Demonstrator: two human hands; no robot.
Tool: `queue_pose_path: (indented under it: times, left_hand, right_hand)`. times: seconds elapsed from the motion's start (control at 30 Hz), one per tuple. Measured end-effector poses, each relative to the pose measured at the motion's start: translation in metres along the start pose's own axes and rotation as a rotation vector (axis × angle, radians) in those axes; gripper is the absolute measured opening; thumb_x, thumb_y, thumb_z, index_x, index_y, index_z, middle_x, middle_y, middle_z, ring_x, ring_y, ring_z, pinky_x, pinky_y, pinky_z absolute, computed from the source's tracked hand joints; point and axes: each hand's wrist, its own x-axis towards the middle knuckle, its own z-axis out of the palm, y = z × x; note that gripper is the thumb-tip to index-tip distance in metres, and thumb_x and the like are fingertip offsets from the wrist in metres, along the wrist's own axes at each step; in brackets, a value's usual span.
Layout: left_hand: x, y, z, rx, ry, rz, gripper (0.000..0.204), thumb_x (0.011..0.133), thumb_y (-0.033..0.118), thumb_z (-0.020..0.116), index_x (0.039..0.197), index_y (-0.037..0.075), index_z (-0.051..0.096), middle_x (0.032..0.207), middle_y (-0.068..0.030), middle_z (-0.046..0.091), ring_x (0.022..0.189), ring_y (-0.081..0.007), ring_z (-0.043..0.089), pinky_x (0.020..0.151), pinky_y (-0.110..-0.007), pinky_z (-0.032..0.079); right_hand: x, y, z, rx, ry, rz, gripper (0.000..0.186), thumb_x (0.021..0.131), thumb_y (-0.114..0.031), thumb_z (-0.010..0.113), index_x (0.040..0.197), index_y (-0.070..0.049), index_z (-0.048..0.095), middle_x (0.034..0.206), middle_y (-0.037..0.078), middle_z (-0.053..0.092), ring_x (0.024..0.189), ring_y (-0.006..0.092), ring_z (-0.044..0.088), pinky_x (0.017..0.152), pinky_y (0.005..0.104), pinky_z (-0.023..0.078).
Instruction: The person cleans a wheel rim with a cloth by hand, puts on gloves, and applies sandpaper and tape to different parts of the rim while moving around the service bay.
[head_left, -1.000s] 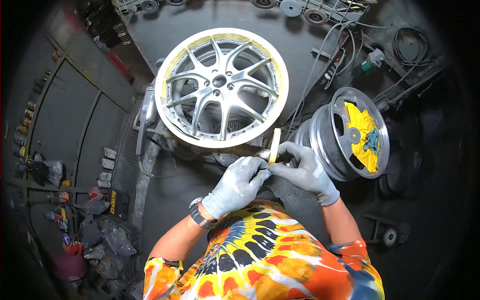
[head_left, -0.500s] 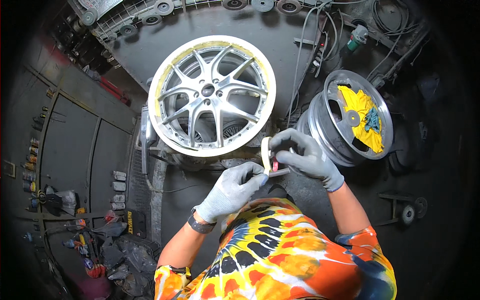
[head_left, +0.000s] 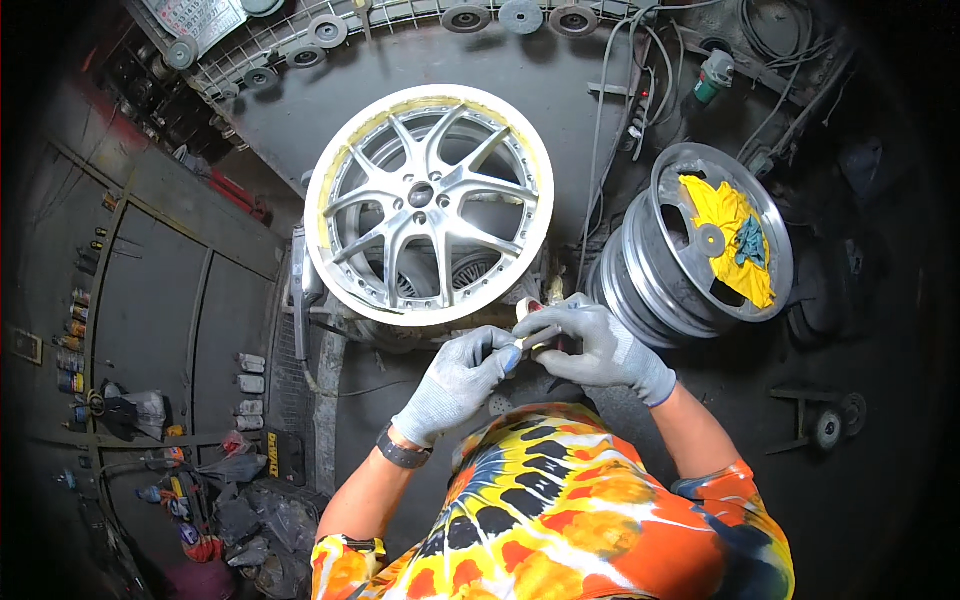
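Observation:
In front of my chest, both gloved hands are close together. My left hand [head_left: 458, 385], in a grey glove, is closed in a pinch on the pale end of masking tape [head_left: 520, 343]. My right hand [head_left: 598, 350] is curled around a cream masking tape roll [head_left: 526, 308], most of which its fingers hide. Reddish colour shows inside the roll. Just beyond the hands lies a silver multi-spoke car wheel [head_left: 421, 196], face up, its outer lip covered with pale tape.
On the right a second wheel [head_left: 640, 275] stands tilted, with a yellow cloth [head_left: 720, 212] and a blue-green cloth [head_left: 750, 243] on it. Behind are a green grinder [head_left: 712, 80], hanging cables and several discs [head_left: 520, 16] along a wire rack. Bottles [head_left: 250, 385] line the left.
My right hand has come down and closer to my left, turning the tape roll so less of it shows. The left hand keeps its pinch. The view has shifted slightly.

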Motion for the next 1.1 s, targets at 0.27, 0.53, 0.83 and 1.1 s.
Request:
queue_pose_path:
  times: [0.27,0.53,0.83,1.1]
  left_hand:
    - [0.003,-0.012,0.018,-0.057,0.205,0.034,0.021,0.105,0.019,0.068,0.109,-0.001,0.068,0.086,0.0001,0.065,0.078,-0.0058,0.054,0.07,-0.026,0.048]
    - [0.009,-0.017,0.029,-0.259,0.428,0.218,0.028,0.102,0.013,0.07,0.125,-0.001,0.063,0.09,-0.0025,0.063,0.079,-0.005,0.053,0.071,-0.022,0.047]
    - [0.009,-0.026,0.028,-0.082,0.476,0.218,0.02,0.103,0.01,0.066,0.116,-0.003,0.074,0.101,-0.0087,0.074,0.091,-0.0119,0.065,0.082,-0.03,0.053]
    - [0.021,-0.025,0.031,0.293,0.573,0.424,0.017,0.1,0.004,0.064,0.116,0.0,0.07,0.102,-0.0189,0.069,0.091,-0.0344,0.068,0.082,-0.042,0.054]
  right_hand:
    - [-0.001,0.005,0.017,-0.185,0.266,0.033,0.02,0.09,-0.014,0.075,0.109,-0.007,0.076,0.079,0.01,0.07,0.064,0.022,0.061,0.061,0.0359,0.044]
    - [0.006,-0.004,0.02,-0.182,0.323,-0.05,0.021,0.092,-0.019,0.077,0.109,-0.005,0.074,0.074,0.013,0.066,0.06,0.0253,0.058,0.059,0.037,0.042]
    - [0.009,-0.02,0.032,0.154,0.263,0.148,0.023,0.098,-0.017,0.073,0.112,0.001,0.072,0.09,0.008,0.072,0.079,0.0123,0.065,0.069,0.0295,0.05]
    - [0.001,-0.015,0.04,0.596,0.219,0.322,0.036,0.101,-0.011,0.066,0.134,0.003,0.06,0.1,0.006,0.07,0.09,0.01,0.067,0.079,0.0252,0.056]
